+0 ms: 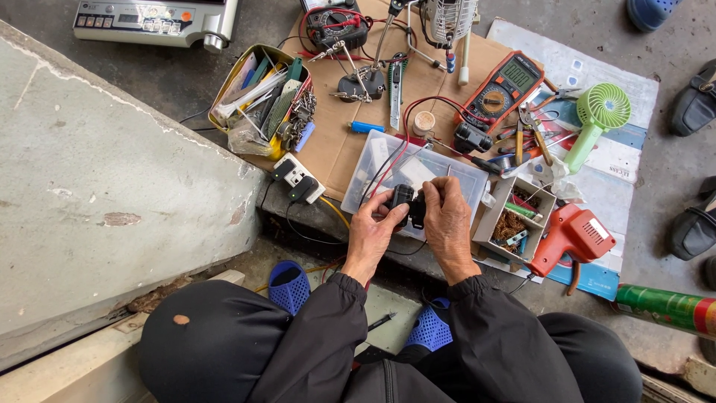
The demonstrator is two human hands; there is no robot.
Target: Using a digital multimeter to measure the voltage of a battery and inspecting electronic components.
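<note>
both hands meet over the clear plastic box (373,160) lying on the cardboard sheet (335,142). the left hand (371,233) and right hand (448,222) are clamped together on a small black device (409,205), fingers wrapped round its two sides. beyond the box sits an orange multimeter (501,89); right of the box, a small open carton of parts (514,216), then an orange heat gun (573,235). left of the box, a white power adapter (297,177).
</note>
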